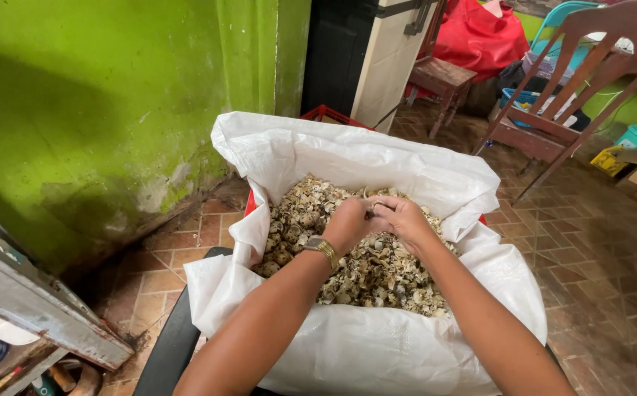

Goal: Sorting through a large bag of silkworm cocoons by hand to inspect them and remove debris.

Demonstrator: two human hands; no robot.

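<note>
Meeting: both hands come together over the middle of a sack of speckled shells, fingertips touching.
Left hand: fingers curled shut, pinching a small egg at the tips; a gold watch sits on the wrist.
Right hand: fingers bent inward, closed on the same egg from the other side.
Egg: held between the two hands, just above the heap; too small and hidden to tell its long axis.
Nearer hand: neither; both grip it equally.
Shells: directly under and all around the hands, a loose pile of broken speckled shell with some whole eggs to the left.
Sack: white woven plastic, rim rolled down, ringing the heap; its far wall stands beyond the fingertips, its near wall lies beneath the forearms.
Crate: red, showing behind the far rim.
Open room: tiled floor to the right; green wall close on the left.
Chair: wooden, well beyond, far right.
</note>
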